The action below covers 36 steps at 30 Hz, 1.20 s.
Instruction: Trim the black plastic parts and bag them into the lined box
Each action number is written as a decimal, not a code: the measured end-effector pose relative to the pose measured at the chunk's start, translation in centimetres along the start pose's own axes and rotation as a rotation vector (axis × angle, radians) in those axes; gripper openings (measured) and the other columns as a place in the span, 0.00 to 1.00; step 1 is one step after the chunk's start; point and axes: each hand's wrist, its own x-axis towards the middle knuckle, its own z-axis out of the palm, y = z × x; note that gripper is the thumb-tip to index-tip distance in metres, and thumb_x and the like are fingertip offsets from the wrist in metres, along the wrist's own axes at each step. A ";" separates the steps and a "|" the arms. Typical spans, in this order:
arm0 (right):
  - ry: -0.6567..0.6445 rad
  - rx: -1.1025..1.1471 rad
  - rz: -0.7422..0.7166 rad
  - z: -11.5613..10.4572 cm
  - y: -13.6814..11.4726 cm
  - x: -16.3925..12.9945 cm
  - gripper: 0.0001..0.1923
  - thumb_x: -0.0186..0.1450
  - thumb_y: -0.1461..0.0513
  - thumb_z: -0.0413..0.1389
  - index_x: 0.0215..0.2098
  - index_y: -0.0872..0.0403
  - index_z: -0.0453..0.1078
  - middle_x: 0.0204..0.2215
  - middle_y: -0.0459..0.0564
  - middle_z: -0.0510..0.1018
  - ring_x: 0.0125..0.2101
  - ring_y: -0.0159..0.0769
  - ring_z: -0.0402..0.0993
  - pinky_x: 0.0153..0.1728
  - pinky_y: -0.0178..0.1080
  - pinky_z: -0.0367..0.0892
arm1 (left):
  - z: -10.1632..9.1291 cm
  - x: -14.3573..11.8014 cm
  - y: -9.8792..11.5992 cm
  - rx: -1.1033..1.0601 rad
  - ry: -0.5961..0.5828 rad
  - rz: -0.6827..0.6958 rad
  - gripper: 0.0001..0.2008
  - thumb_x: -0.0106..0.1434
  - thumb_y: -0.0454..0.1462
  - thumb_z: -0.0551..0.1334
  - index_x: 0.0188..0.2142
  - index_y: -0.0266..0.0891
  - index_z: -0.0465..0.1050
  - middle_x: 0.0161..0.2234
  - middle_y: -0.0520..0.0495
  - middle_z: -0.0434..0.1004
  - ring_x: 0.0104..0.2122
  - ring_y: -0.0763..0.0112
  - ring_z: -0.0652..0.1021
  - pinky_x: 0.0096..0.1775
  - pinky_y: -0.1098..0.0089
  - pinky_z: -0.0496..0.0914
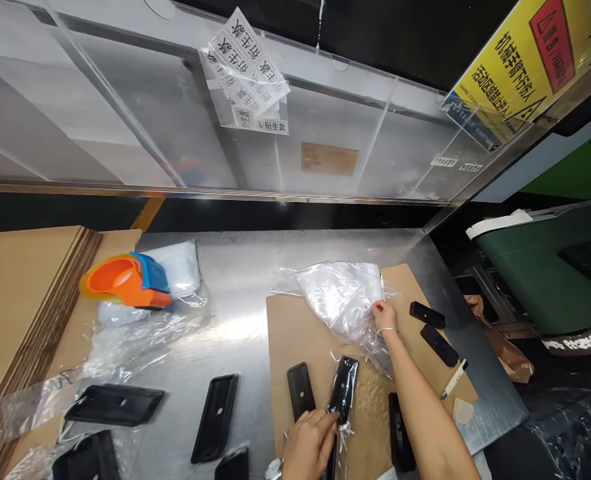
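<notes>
My right hand [385,317], with a bangle on its wrist, pinches the right edge of a stack of clear plastic bags [340,293] lying on a cardboard sheet [285,327]. Nearer to me, my left hand [309,443] has its fingers curled on a long black plastic part inside a clear bag [343,387]. The hand covers the part's lower end. Just left of it lies an unbagged black part [301,390]. Another black part [400,433] lies under my right forearm's left side.
Black trays [215,417] lie on the metal table [240,300]. An orange and blue tape dispenser [128,280] sits by stacked cardboard [30,320]. Small black pieces [438,345] and a white marker [454,380] are at right. A clear panel [255,160] stands behind; a green bin [540,267] is right.
</notes>
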 end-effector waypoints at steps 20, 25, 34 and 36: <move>0.096 -0.087 -0.462 -2.7 -10.5 -20.2 0.11 0.62 0.67 0.43 0.31 0.56 0.68 0.24 0.50 0.67 0.28 0.36 0.59 0.30 0.38 0.56 | -2.4 8.3 3.3 -1.482 0.086 -0.500 0.14 0.48 0.44 0.64 0.26 0.34 0.69 0.21 0.52 0.69 0.21 0.79 0.69 0.27 0.76 0.63; -0.093 0.099 -0.453 -4.6 -10.7 -21.7 0.09 0.63 0.64 0.45 0.37 0.54 0.67 0.30 0.50 0.68 0.33 0.36 0.63 0.33 0.38 0.59 | -2.7 5.8 1.9 -1.445 0.157 -0.517 0.13 0.47 0.42 0.66 0.27 0.34 0.69 0.25 0.52 0.71 0.21 0.81 0.67 0.25 0.77 0.62; -0.456 0.576 -0.011 -5.2 -7.3 -15.9 0.15 0.58 0.53 0.51 0.33 0.57 0.67 0.28 0.48 0.72 0.30 0.33 0.66 0.33 0.35 0.61 | -4.5 2.2 1.3 -1.340 -0.053 -0.463 0.13 0.48 0.41 0.65 0.26 0.33 0.67 0.30 0.45 0.75 0.23 0.77 0.71 0.23 0.76 0.61; -0.528 0.616 -0.024 -5.1 -7.2 -15.7 0.15 0.57 0.53 0.52 0.25 0.57 0.67 0.21 0.45 0.69 0.24 0.29 0.63 0.28 0.32 0.59 | -4.5 1.9 1.0 -1.266 -0.057 -0.458 0.13 0.49 0.43 0.64 0.26 0.34 0.66 0.31 0.43 0.75 0.24 0.74 0.71 0.23 0.75 0.62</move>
